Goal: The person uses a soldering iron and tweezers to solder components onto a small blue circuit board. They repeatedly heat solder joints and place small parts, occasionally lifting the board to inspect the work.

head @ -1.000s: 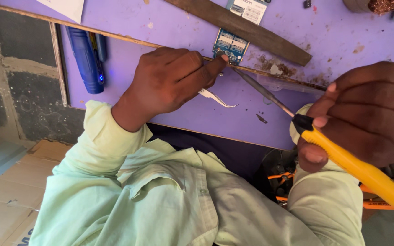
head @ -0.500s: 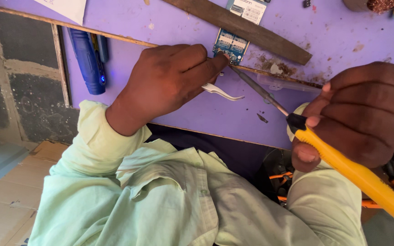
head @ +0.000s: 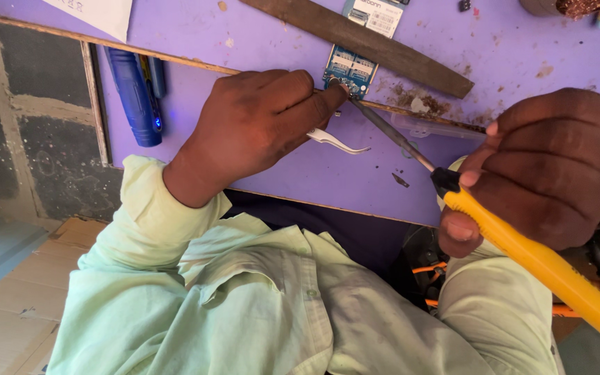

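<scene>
Fingers [head: 314, 104] work above purple table [head: 244, 48].

Both hands, left [head: 258, 125] and right [head: 550, 167], curled closed.

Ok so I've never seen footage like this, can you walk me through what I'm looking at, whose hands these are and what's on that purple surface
This is one picture from a camera worn on a person's head, looking down at their own two bare hands over a purple worktop. The left hand grips silver tweezers, its fingertips at a small blue circuit board. The right hand holds a yellow-handled soldering iron, whose dark tip reaches that board. Also on the top lie a long dark flat file, a blue pen-shaped tool with a lit spot, and a white paper corner. The pale green sleeves are the person's own.
</scene>
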